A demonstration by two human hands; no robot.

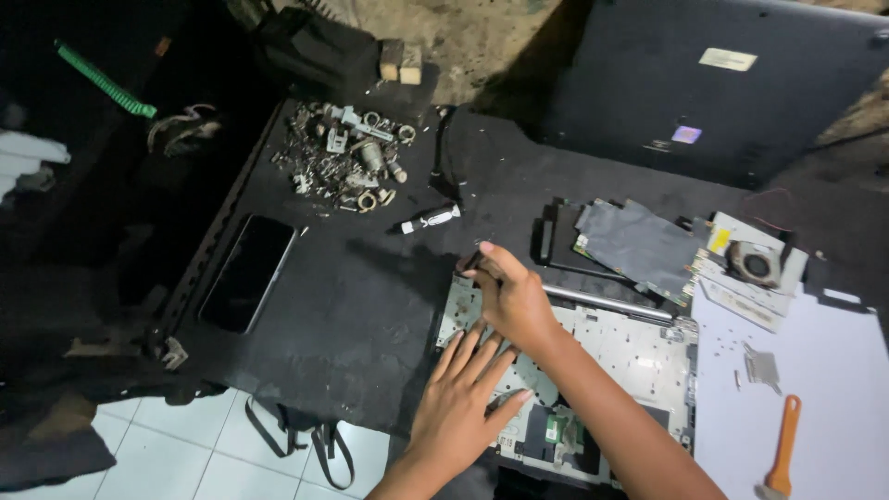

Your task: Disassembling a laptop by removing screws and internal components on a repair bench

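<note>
Silver-grey laptop chassis [639, 356] — stripped, its metal inner frame exposed — is laid at about five o'clock on the black work mat [370, 306], near the front edge. From the left: a green ribbed rod [104, 81] is seen at ten o'clock in the dark, then a black smartphone [247, 271] laid face up at nine o'clock, out of the way of the work. A heap of small grey metal screws and fittings [343, 157] is gathered at eleven o'clock, seemingly so that loose parts stay together; a small black-and-white pen-shaped tool [429, 219] lies just beside it.

The left hand [460, 407] is pressed flat on the chassis, fingers spread apart, apparently to steady it. The right hand [515, 301] is crossed above it at the frame's far left corner, fingers pinched together on a small dark part [470, 262] — what it is cannot be told.

Further right, a dark grey shielded circuit board [639, 245] and a white cooling-fan assembly [752, 267] are set aside at two o'clock, below a large black laptop cover [722, 93]. An orange-handled scraper [783, 449] rests on white paper [824, 370] at four o'clock.
</note>
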